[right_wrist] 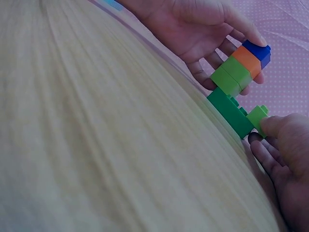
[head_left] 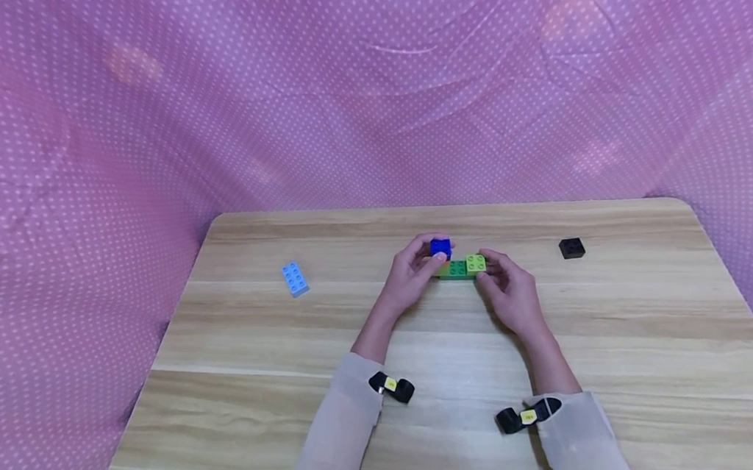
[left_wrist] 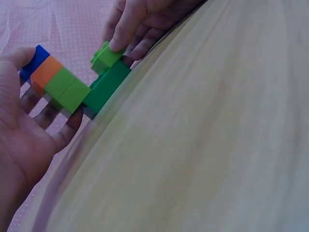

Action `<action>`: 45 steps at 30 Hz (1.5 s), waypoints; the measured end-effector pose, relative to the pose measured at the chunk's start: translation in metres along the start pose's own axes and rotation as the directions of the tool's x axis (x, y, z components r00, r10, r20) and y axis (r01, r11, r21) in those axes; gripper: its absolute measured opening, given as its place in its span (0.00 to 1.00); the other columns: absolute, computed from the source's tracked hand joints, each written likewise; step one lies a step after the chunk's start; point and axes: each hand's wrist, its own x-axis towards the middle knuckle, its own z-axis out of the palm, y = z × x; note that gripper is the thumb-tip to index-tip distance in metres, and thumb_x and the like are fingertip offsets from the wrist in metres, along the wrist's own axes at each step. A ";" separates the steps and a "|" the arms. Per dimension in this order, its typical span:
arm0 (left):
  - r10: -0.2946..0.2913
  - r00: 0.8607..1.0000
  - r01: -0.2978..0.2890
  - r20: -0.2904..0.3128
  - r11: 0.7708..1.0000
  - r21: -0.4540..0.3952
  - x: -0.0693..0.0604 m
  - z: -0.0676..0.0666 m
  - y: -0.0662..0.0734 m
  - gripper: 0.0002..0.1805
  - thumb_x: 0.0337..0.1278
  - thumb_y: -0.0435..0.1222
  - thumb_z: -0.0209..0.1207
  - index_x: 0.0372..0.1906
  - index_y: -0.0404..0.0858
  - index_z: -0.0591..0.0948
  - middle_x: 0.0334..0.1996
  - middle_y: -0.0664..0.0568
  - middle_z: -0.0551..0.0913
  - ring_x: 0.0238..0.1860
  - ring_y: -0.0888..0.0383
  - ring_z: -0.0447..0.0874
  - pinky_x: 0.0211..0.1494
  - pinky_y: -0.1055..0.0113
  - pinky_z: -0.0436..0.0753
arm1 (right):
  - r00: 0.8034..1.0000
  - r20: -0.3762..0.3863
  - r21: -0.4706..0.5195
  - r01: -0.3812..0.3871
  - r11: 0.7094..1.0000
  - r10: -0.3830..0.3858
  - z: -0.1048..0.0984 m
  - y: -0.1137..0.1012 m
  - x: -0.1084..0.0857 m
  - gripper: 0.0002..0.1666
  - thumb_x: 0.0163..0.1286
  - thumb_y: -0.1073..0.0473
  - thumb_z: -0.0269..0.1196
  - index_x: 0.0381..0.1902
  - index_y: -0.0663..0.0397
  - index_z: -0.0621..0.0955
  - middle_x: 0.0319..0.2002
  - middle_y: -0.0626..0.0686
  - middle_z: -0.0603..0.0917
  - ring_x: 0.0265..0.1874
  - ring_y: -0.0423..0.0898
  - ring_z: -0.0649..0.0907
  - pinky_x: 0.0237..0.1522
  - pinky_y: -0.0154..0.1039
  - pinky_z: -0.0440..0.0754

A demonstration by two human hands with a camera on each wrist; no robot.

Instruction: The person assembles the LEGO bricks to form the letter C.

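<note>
A long dark green brick (head_left: 457, 270) lies on the table. Its left end carries a column: two light green bricks (left_wrist: 66, 89), an orange brick (left_wrist: 46, 69) and a blue brick (head_left: 440, 248) on top. My left hand (head_left: 409, 280) grips this column, thumb against the blue brick and fingers behind, as the left wrist view shows. At the right end sits a single light green brick (head_left: 475, 262). Thumb and fingers of my right hand (head_left: 514, 294) pinch that brick; in the right wrist view some fingertips are hidden behind it.
A light blue brick (head_left: 295, 279) lies on the table to the left, and a black brick (head_left: 572, 248) to the right. Pink dotted cloth (head_left: 367, 118) hangs behind the wooden table (head_left: 232, 423) and along its sides.
</note>
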 end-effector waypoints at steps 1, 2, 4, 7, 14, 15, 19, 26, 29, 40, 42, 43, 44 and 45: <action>-0.009 1.000 0.009 0.010 1.000 0.007 0.000 -0.001 -0.001 0.20 0.80 0.36 0.57 0.69 0.35 0.76 0.65 0.37 0.82 0.66 0.54 0.81 0.71 0.59 0.80 | 1.000 -0.001 0.003 0.003 1.000 -0.003 0.000 0.000 0.000 0.26 0.75 0.71 0.64 0.70 0.64 0.77 0.59 0.64 0.85 0.53 0.58 0.86 0.54 0.22 0.81; -0.018 1.000 0.017 0.021 1.000 0.017 -0.001 -0.002 -0.001 0.21 0.81 0.37 0.57 0.70 0.35 0.75 0.65 0.38 0.81 0.67 0.55 0.80 0.72 0.59 0.79 | 1.000 -0.002 0.008 0.003 1.000 -0.003 0.000 0.000 -0.001 0.26 0.75 0.71 0.64 0.70 0.64 0.77 0.59 0.64 0.85 0.53 0.59 0.86 0.54 0.22 0.81; -0.034 0.998 0.033 0.045 0.999 0.022 -0.001 -0.005 -0.002 0.23 0.80 0.38 0.58 0.72 0.36 0.73 0.67 0.38 0.80 0.68 0.55 0.79 0.73 0.58 0.78 | 1.000 -0.004 0.023 0.001 1.000 -0.001 0.000 -0.001 -0.001 0.26 0.75 0.72 0.65 0.69 0.64 0.78 0.59 0.64 0.85 0.53 0.59 0.86 0.54 0.22 0.82; -0.047 0.996 0.047 0.081 0.999 0.002 -0.002 -0.009 -0.004 0.30 0.78 0.39 0.60 0.79 0.43 0.67 0.72 0.41 0.76 0.72 0.54 0.75 0.76 0.56 0.74 | 1.000 -0.006 0.042 0.011 0.999 -0.011 0.001 -0.001 -0.001 0.26 0.74 0.73 0.65 0.69 0.65 0.78 0.58 0.65 0.85 0.53 0.61 0.86 0.53 0.22 0.81; -0.002 1.000 0.002 0.029 1.000 -0.017 -0.003 -0.023 -0.005 0.43 0.73 0.43 0.65 0.84 0.59 0.56 0.79 0.41 0.67 0.77 0.48 0.67 0.80 0.47 0.67 | 1.000 -0.004 0.054 0.030 0.998 -0.030 0.002 -0.014 0.001 0.27 0.72 0.77 0.63 0.68 0.72 0.76 0.58 0.72 0.83 0.53 0.67 0.85 0.53 0.22 0.81; 0.008 1.000 -0.008 0.003 1.000 -0.003 -0.004 -0.027 -0.005 0.43 0.72 0.41 0.65 0.83 0.59 0.56 0.78 0.40 0.67 0.77 0.46 0.67 0.80 0.46 0.67 | 1.000 -0.001 0.053 0.027 0.998 -0.027 0.002 -0.020 0.000 0.26 0.72 0.78 0.63 0.68 0.73 0.76 0.57 0.73 0.83 0.53 0.67 0.85 0.53 0.22 0.81; 0.049 0.994 -0.046 -0.100 0.998 0.039 -0.015 -0.046 -0.004 0.44 0.69 0.31 0.65 0.83 0.55 0.59 0.77 0.38 0.69 0.75 0.36 0.68 0.77 0.39 0.68 | 1.000 0.009 0.038 0.003 0.999 -0.004 0.000 -0.037 -0.004 0.26 0.72 0.78 0.63 0.67 0.74 0.76 0.56 0.73 0.84 0.52 0.67 0.85 0.52 0.24 0.83; 0.125 0.978 -0.114 -0.166 0.991 0.074 -0.051 -0.079 0.002 0.41 0.64 0.25 0.66 0.80 0.39 0.64 0.73 0.37 0.74 0.73 0.38 0.71 0.74 0.35 0.71 | 1.000 0.001 0.024 0.000 1.000 0.000 0.004 -0.004 -0.001 0.28 0.73 0.74 0.65 0.69 0.66 0.77 0.57 0.69 0.85 0.52 0.62 0.86 0.51 0.20 0.80; 0.161 0.973 -0.156 -0.168 0.987 0.046 -0.069 -0.094 0.006 0.38 0.64 0.25 0.65 0.77 0.34 0.66 0.71 0.35 0.75 0.72 0.40 0.73 0.72 0.35 0.72 | 1.000 0.007 0.024 -0.006 1.000 0.006 0.002 -0.003 0.000 0.28 0.74 0.72 0.65 0.70 0.64 0.77 0.57 0.67 0.86 0.53 0.60 0.86 0.51 0.21 0.81; 0.253 0.855 -0.326 -0.453 0.941 -0.091 -0.116 -0.172 0.017 0.27 0.70 0.26 0.44 0.71 0.20 0.67 0.61 0.24 0.77 0.61 0.31 0.79 0.62 0.40 0.83 | 1.000 -0.003 0.042 -0.025 0.999 0.025 -0.003 -0.001 -0.003 0.27 0.73 0.73 0.65 0.69 0.64 0.78 0.56 0.65 0.86 0.52 0.56 0.86 0.51 0.22 0.82; 0.216 0.824 -0.284 -0.523 0.958 -0.052 -0.124 -0.189 0.018 0.27 0.67 0.23 0.45 0.71 0.23 0.69 0.63 0.27 0.77 0.64 0.30 0.74 0.65 0.43 0.81 | 1.000 0.005 0.054 -0.021 0.998 0.020 -0.002 -0.001 -0.001 0.27 0.73 0.73 0.65 0.69 0.64 0.78 0.56 0.65 0.86 0.52 0.57 0.85 0.51 0.22 0.82; 0.192 0.818 -0.247 -0.543 0.968 -0.031 -0.127 -0.196 0.019 0.29 0.64 0.20 0.45 0.72 0.25 0.70 0.66 0.30 0.76 0.66 0.29 0.71 0.67 0.46 0.80 | 1.000 0.008 0.057 -0.016 0.998 0.015 -0.002 -0.001 0.000 0.27 0.73 0.73 0.65 0.69 0.65 0.78 0.56 0.66 0.86 0.52 0.57 0.85 0.51 0.22 0.82; 0.161 0.819 -0.195 -0.550 0.981 -0.004 -0.130 -0.203 0.019 0.32 0.61 0.18 0.46 0.73 0.28 0.70 0.69 0.34 0.75 0.69 0.28 0.69 0.68 0.50 0.79 | 1.000 0.009 0.057 -0.011 0.998 0.011 -0.002 -0.001 0.000 0.27 0.73 0.73 0.65 0.69 0.65 0.78 0.56 0.66 0.86 0.52 0.58 0.85 0.51 0.22 0.82; 0.129 0.828 -0.137 -0.546 0.990 0.027 -0.131 -0.208 0.019 0.36 0.58 0.16 0.46 0.75 0.31 0.69 0.73 0.38 0.73 0.71 0.28 0.66 0.67 0.54 0.80 | 1.000 0.009 0.054 -0.005 0.999 0.004 -0.002 -0.001 0.001 0.27 0.73 0.73 0.65 0.69 0.65 0.78 0.56 0.66 0.86 0.52 0.59 0.85 0.51 0.22 0.82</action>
